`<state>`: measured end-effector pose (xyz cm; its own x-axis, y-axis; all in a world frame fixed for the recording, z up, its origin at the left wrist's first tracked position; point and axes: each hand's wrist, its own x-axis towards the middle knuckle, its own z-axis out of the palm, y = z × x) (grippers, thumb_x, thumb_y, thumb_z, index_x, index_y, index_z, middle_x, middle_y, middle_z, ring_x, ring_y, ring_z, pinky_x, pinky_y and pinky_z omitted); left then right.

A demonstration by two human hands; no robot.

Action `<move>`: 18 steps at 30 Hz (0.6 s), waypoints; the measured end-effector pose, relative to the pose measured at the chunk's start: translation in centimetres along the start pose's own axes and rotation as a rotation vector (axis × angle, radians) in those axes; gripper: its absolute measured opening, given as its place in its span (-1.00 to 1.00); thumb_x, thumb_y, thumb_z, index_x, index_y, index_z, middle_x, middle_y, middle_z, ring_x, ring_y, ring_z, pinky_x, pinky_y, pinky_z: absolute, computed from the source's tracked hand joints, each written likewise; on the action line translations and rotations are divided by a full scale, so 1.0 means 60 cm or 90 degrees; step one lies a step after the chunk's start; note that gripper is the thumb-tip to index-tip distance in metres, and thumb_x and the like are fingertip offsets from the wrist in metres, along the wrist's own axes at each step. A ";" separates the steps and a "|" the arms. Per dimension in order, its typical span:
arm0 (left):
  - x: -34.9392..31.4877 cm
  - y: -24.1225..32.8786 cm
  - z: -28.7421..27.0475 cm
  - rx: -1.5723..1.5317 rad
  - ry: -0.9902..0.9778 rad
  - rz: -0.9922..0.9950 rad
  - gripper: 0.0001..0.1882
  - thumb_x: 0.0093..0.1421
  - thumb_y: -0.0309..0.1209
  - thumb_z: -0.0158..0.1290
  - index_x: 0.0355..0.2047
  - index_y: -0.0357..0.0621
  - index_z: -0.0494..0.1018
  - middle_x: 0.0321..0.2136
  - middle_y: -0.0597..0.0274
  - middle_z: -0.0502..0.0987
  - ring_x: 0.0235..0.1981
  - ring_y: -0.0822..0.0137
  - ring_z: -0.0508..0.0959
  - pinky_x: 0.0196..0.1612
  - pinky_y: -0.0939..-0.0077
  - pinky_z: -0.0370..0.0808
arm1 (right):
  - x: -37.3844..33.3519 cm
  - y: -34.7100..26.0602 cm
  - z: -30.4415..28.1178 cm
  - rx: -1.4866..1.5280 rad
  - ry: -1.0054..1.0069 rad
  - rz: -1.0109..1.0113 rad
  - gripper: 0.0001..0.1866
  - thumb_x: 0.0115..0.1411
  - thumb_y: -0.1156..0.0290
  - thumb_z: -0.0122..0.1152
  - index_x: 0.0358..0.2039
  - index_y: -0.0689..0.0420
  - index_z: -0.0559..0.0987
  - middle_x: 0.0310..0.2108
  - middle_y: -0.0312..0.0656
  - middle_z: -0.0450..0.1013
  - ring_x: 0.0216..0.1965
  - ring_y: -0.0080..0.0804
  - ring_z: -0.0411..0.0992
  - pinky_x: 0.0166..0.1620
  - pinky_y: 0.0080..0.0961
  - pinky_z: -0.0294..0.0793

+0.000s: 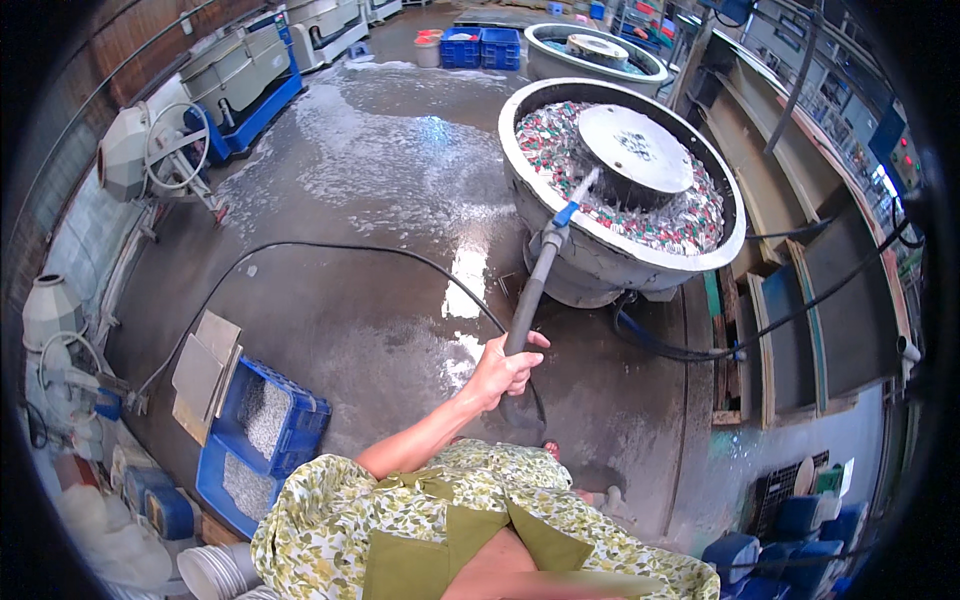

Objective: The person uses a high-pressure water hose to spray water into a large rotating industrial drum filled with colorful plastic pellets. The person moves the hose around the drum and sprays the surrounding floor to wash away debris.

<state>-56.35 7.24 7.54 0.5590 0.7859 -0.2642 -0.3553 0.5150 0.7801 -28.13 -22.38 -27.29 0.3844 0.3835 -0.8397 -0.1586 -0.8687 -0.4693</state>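
Note:
My left hand (503,372) is wrapped round a grey spray hose (533,290), which slants up and away from me. Near the hose's far end is a blue valve handle (566,213), and water comes out of the tip. The jet reaches into a big round white-rimmed tub (735,232), landing beside its raised centre. Many small red, green and whitish pieces (690,228) fill the ring around the round white centre cap (636,148). My right hand is out of view.
Across the wet, foamy floor (370,190) curves a black hose (330,244). Blue crates (310,415) of small grey-white pieces stand at the left, with boards (205,370) beside them. A second round tub (545,62) and more blue crates (460,50) are farther off. Wooden partitions (790,300) line the right.

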 end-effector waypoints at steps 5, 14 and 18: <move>-0.014 0.023 -0.031 0.032 -0.031 -0.016 -0.77 0.11 -0.52 0.00 -0.19 -0.23 0.34 -0.79 0.54 0.12 -0.83 0.67 0.07 -0.77 0.68 -0.01 | -0.034 0.029 0.019 -0.033 0.002 0.015 -0.52 0.07 0.65 -0.30 0.00 0.13 0.41 -0.59 -0.15 0.45 -0.73 -0.45 0.35 -0.72 -0.49 0.31; -0.026 -0.013 -0.013 0.053 -0.186 -0.028 -0.79 0.07 -0.51 0.02 -0.24 -0.16 0.38 -0.74 0.51 0.16 -0.79 0.64 0.13 -0.75 0.68 0.07 | -0.075 0.027 0.004 -0.076 -0.017 -0.022 -0.51 0.04 0.67 -0.28 -0.02 0.13 0.42 -0.59 -0.12 0.45 -0.70 -0.39 0.37 -0.68 -0.47 0.36; -0.032 -0.008 -0.025 0.012 -0.177 0.000 -0.81 0.08 -0.53 0.00 -0.25 -0.20 0.37 -0.76 0.49 0.15 -0.81 0.63 0.13 -0.77 0.66 0.07 | -0.068 -0.017 -0.014 -0.138 -0.022 -0.034 -0.52 0.04 0.67 -0.27 -0.03 0.14 0.42 -0.58 -0.11 0.46 -0.68 -0.38 0.39 -0.67 -0.46 0.38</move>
<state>-58.40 6.00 6.83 0.7439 0.6606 -0.1008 -0.3428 0.5067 0.7910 -28.75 -23.32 -23.15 0.3550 0.4379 -0.8260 0.0612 -0.8925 -0.4469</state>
